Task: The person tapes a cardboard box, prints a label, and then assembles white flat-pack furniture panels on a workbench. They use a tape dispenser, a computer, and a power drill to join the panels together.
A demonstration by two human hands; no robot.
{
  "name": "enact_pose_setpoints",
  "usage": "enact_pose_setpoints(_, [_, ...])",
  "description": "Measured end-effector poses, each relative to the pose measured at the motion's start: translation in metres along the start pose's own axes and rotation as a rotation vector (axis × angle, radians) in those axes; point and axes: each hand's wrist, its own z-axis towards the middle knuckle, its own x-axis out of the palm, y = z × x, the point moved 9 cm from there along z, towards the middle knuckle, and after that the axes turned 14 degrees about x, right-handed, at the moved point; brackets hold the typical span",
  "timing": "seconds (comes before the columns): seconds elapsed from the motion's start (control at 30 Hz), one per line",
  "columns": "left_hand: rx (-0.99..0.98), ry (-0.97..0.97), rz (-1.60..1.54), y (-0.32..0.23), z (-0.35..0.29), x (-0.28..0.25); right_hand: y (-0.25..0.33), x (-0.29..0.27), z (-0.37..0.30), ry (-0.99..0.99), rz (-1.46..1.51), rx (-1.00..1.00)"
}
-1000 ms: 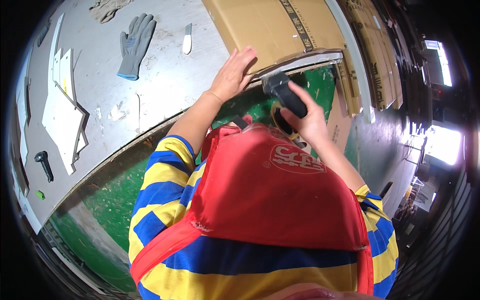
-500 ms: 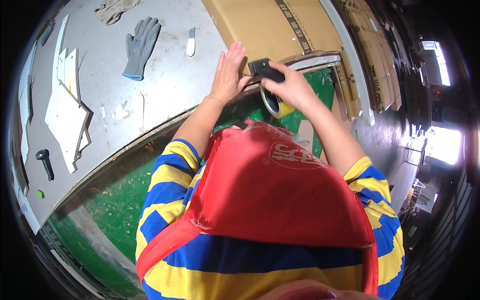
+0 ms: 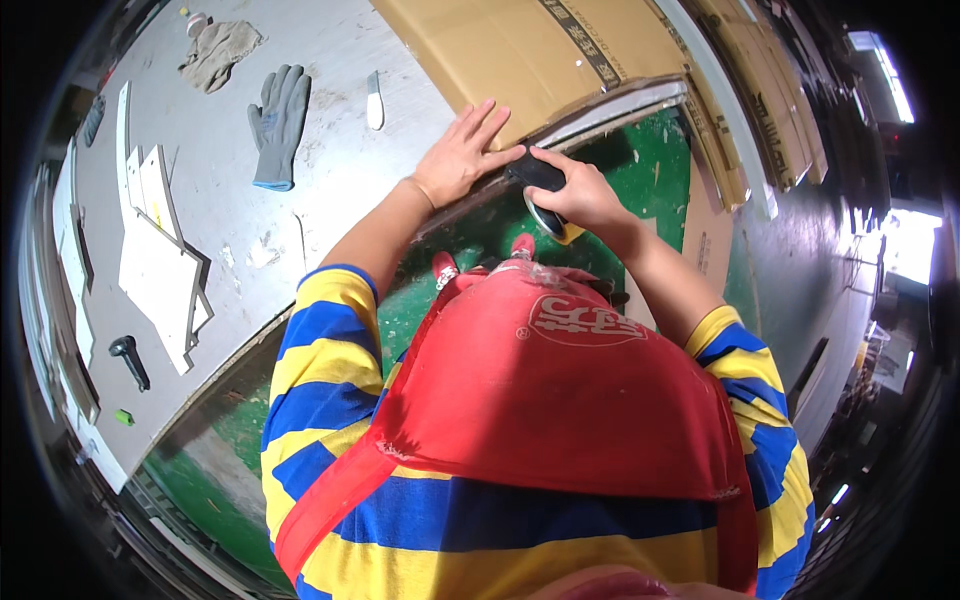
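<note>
A large brown cardboard box [image 3: 490, 55] with a dark printed strip lies on the grey table [image 3: 330, 150] at its far right. My left hand [image 3: 458, 160] rests with spread fingers on the box's near left corner and holds nothing. Close beside its fingertips, my right hand [image 3: 588, 195] is closed around a black tape dispenser [image 3: 537, 172]. Its roll hangs below my fingers, with a bit of yellow tape showing. The dispenser's front end is at the box's near edge; whether tape is stuck there I cannot tell.
On the table lie a grey work glove [image 3: 278, 125], a white-handled scraper-like tool [image 3: 375, 105], a crumpled beige glove [image 3: 220, 52], white cut panels [image 3: 155, 260], a black handheld tool [image 3: 130, 360] and a small green piece [image 3: 124, 417]. More flat cartons [image 3: 755, 95] stand at right.
My left hand's fingers have spread wider over the box corner. The dispenser has come in closer to them, and its roll has tilted lower behind my right hand. The whole view has shifted slightly.
</note>
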Motion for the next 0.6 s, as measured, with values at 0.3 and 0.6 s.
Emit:
enact_pose_setpoints(0.3, [0.041, 0.358, 0.309, -0.019, 0.021, 0.014, -0.058, -0.009, 0.036, 0.284, 0.468, 0.093])
enact_pose_setpoints(0.6, [-1.132, -0.44, -0.91, -0.107, 0.005, 0.058, -0.127, -0.077, -0.142, -0.029, 0.292, -0.247])
